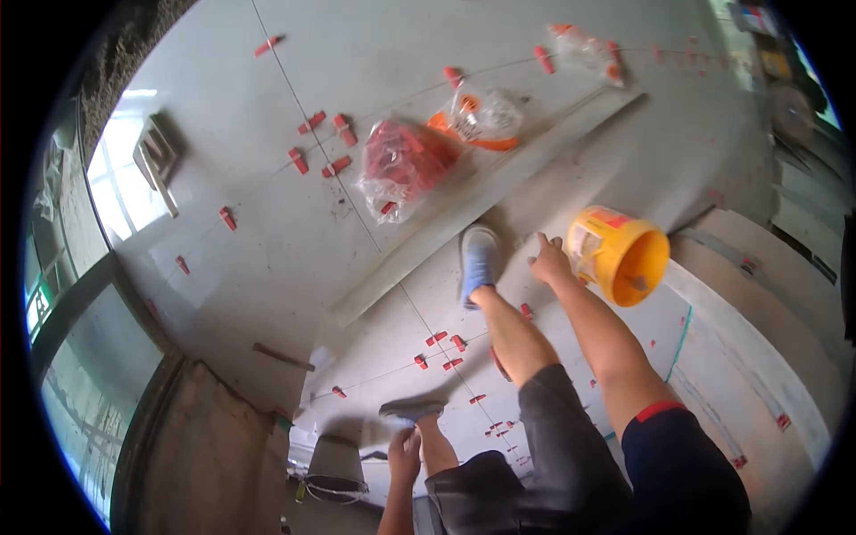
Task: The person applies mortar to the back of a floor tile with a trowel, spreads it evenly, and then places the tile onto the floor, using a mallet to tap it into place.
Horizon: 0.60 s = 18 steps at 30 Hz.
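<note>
My right hand [550, 260] reaches out over the floor, some fingers stretched apart, with nothing visible between them. Right beside it a yellow bucket [588, 248] is tilted, its mouth turned toward the lower right; whether the hand touches it, I cannot tell. Low in the view my left hand [404, 456] hangs near my left shoe, its fingers too indistinct to read. A dark grey bucket [335, 464] with a wire handle stands left of that hand. Ahead of my right foot lies a long, pale straight bar [499, 196] across the tiles.
Large grey floor tiles [250, 294] carry several red wedge clips [344, 130] along their joints. Beyond the bar sit a clear bag of red pieces [406, 160] and an orange-and-clear bag [481, 116]. A handled tool [156, 160] rests at upper left, a thin stick [283, 357] at left.
</note>
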Each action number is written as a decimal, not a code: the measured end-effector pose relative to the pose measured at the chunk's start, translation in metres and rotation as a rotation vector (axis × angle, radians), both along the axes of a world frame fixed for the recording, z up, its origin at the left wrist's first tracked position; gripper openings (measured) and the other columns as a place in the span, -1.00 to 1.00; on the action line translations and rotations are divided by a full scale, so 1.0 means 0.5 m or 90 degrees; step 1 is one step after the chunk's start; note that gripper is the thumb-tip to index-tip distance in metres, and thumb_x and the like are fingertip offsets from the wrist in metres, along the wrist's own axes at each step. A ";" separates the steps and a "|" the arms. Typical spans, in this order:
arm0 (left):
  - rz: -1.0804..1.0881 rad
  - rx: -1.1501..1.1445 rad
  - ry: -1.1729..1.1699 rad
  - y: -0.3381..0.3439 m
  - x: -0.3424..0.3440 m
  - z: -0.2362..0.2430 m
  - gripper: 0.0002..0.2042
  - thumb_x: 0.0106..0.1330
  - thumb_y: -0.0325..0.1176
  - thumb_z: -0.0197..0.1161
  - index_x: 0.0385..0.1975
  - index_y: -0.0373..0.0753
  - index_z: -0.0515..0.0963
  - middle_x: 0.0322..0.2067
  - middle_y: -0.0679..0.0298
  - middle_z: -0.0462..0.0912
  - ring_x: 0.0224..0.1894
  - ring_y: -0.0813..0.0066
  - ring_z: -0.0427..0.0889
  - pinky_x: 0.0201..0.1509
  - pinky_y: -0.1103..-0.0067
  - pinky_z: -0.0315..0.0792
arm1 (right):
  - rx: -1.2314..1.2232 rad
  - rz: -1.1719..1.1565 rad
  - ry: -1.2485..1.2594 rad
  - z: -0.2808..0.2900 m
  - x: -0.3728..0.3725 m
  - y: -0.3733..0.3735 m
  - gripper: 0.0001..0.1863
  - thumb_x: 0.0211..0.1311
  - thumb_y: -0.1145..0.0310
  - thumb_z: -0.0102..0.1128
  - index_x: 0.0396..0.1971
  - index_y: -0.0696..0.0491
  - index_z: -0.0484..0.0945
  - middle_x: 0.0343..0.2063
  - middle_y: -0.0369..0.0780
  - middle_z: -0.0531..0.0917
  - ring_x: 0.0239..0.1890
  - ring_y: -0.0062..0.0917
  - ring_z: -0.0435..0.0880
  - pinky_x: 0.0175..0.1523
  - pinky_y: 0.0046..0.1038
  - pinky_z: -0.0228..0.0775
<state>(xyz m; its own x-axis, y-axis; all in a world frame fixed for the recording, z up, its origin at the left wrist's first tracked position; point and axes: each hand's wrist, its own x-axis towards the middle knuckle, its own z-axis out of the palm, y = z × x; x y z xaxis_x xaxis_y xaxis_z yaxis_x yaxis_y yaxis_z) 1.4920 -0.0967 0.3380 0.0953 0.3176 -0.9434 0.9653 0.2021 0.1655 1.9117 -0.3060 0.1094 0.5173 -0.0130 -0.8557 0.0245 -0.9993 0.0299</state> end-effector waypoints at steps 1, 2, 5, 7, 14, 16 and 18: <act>-0.142 0.067 -0.043 0.023 0.093 -0.059 -0.71 0.29 -0.32 0.20 -0.08 -0.37 0.57 -0.16 0.01 0.66 -0.11 0.16 0.65 0.01 0.42 0.47 | -0.002 0.005 0.022 -0.042 -0.006 -0.001 -0.25 0.15 0.22 0.26 0.33 -0.04 0.14 0.15 0.12 0.30 0.22 -0.01 0.37 0.24 -0.17 0.35; -0.197 0.108 -0.111 0.050 0.165 -0.128 -0.73 0.29 -0.37 0.18 -0.08 -0.35 0.57 -0.13 -0.02 0.64 -0.06 0.05 0.62 0.05 0.39 0.45 | -0.007 -0.016 0.029 -0.087 -0.002 0.008 -0.24 0.14 0.23 0.26 0.33 -0.04 0.13 0.15 0.12 0.29 0.21 -0.01 0.38 0.22 -0.17 0.37; -0.217 0.285 -0.257 0.123 0.414 -0.328 -0.71 0.26 -0.49 0.19 -0.01 -0.31 0.53 -0.07 -0.04 0.61 0.01 -0.02 0.58 0.10 0.31 0.43 | 0.007 -0.003 -0.060 -0.214 -0.027 -0.011 -0.29 0.10 0.30 0.26 0.25 0.03 0.17 0.11 0.15 0.29 0.09 0.06 0.46 0.13 -0.15 0.44; -0.253 0.368 -0.303 0.177 0.520 -0.449 -0.70 0.31 -0.45 0.16 0.03 -0.29 0.51 -0.03 -0.04 0.58 0.04 -0.06 0.54 0.15 0.29 0.39 | 0.098 0.013 -0.217 -0.278 -0.041 -0.040 -0.40 0.07 0.34 0.23 0.13 0.10 0.23 0.05 0.17 0.33 -0.02 0.12 0.49 0.07 -0.09 0.43; -0.352 0.262 -0.222 0.254 0.688 -0.629 -0.62 0.10 -0.60 0.06 -0.03 -0.32 0.53 0.01 -0.08 0.53 -0.02 -0.13 0.51 0.10 0.25 0.40 | 0.181 -0.377 -0.257 -0.303 0.045 -0.093 -0.82 0.18 0.38 0.06 -0.26 0.13 0.39 -0.43 -0.09 0.56 -0.49 -0.26 0.55 -0.37 -0.25 0.43; -0.343 0.267 -0.352 0.248 0.692 -0.611 -0.65 0.10 -0.58 0.08 -0.07 -0.32 0.55 -0.01 -0.09 0.52 -0.05 -0.14 0.51 0.05 0.25 0.41 | 0.297 -0.639 -0.177 -0.241 0.132 -0.016 -0.89 0.27 0.38 0.00 -0.29 0.09 0.41 -0.48 -0.21 0.52 -0.67 -0.52 0.45 -0.58 -0.45 0.30; -0.330 0.274 -0.498 0.230 0.719 -0.592 -0.67 0.09 -0.56 0.10 -0.10 -0.32 0.56 -0.02 -0.10 0.52 -0.08 -0.15 0.51 0.01 0.25 0.43 | 0.354 -0.452 -0.250 -0.214 0.256 0.018 -0.85 0.32 0.36 -0.03 -0.23 0.10 0.44 -0.50 -0.24 0.52 -0.69 -0.58 0.42 -0.59 -0.50 0.28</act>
<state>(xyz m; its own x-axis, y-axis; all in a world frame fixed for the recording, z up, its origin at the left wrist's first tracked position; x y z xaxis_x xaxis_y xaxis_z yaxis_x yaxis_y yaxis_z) 1.8513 0.0183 0.0420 0.8549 0.3586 -0.3748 0.5081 -0.4334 0.7443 2.0398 -0.2969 0.0022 0.7937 -0.0782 -0.6033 -0.4986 -0.6517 -0.5715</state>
